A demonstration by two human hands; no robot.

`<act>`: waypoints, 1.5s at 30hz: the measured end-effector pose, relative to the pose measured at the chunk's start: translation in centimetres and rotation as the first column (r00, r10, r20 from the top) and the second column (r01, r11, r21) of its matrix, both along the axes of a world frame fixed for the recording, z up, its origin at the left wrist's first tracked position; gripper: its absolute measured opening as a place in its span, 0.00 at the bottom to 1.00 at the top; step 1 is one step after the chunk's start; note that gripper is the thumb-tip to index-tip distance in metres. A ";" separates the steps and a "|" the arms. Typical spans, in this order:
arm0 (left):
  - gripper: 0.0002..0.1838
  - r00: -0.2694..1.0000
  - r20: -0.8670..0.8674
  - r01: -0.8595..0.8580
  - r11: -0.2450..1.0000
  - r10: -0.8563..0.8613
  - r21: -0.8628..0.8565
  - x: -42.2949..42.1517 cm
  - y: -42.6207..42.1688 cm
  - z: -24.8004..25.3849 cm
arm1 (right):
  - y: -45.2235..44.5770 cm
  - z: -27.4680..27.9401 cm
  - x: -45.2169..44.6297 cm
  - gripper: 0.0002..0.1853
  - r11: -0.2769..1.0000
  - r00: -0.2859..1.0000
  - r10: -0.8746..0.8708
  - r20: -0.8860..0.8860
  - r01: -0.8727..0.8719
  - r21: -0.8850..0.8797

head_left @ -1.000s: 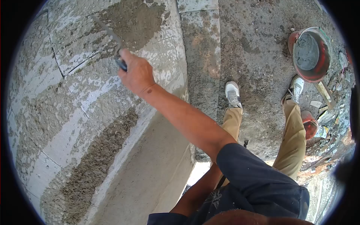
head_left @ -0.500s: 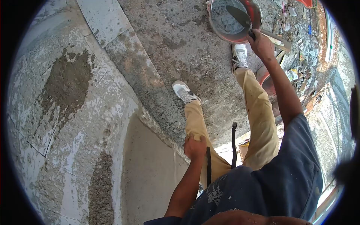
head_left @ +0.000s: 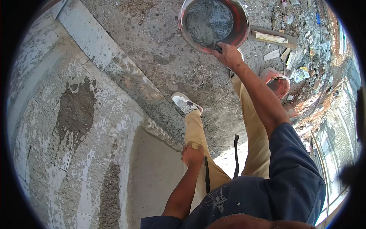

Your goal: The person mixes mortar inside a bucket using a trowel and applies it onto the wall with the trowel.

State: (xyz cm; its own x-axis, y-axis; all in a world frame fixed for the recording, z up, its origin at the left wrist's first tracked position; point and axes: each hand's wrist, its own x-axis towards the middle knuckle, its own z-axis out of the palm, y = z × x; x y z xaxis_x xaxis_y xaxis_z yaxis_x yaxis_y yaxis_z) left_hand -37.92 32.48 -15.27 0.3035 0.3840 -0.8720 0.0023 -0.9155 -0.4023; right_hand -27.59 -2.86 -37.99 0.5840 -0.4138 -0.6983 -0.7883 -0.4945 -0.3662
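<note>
My right hand is closed round the dark handle of a trowel at the near rim of a large bucket. The trowel's blade reaches into the wet grey mortar and can hardly be made out. My left hand is closed and rests by my left knee, against the tan trouser leg. Between its thumb and fingers shows a small yellowish piece, which I cannot tell from bunched cloth.
To the left is a wall with rough grey render, a darker wet patch on it. A long board lies along its foot. A smaller reddish bucket, wood pieces and rubble lie on the right.
My right hand has moved left and lowered the trowel from above the bucket into the mortar. The view has shifted, bringing more of the smaller bucket into sight. My left hand stays by the knee.
</note>
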 end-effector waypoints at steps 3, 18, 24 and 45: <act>0.35 0.998 -0.006 0.060 0.998 -0.060 -0.001 -0.3 -0.5 -0.3 | 0.1 -0.5 -1.9 0.22 0.991 0.995 -0.061 0.077 0.051 0.121; 0.35 0.999 0.014 -0.034 0.999 0.034 -0.019 -0.5 1.6 0.1 | -0.8 2.8 -1.8 0.19 0.794 0.858 -0.471 0.206 0.309 0.524; 0.36 0.979 0.029 -0.201 0.978 0.203 -0.049 -0.1 4.5 1.3 | 8.9 12.1 1.1 0.20 0.686 0.716 -0.665 0.213 0.471 0.554; 0.35 0.951 0.095 -0.272 0.943 0.294 -0.192 -1.3 8.6 1.6 | 30.4 13.8 5.8 0.22 0.958 0.887 -0.169 0.429 0.045 0.285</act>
State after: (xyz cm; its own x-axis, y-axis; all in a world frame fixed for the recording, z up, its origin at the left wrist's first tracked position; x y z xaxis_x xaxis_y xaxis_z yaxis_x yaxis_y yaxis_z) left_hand -39.22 41.12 -13.71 0.3116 0.3142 -0.8968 0.3099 -0.9257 -0.2166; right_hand -21.82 27.59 -24.16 0.8204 -0.3322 -0.4654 -0.5532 -0.2547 -0.7932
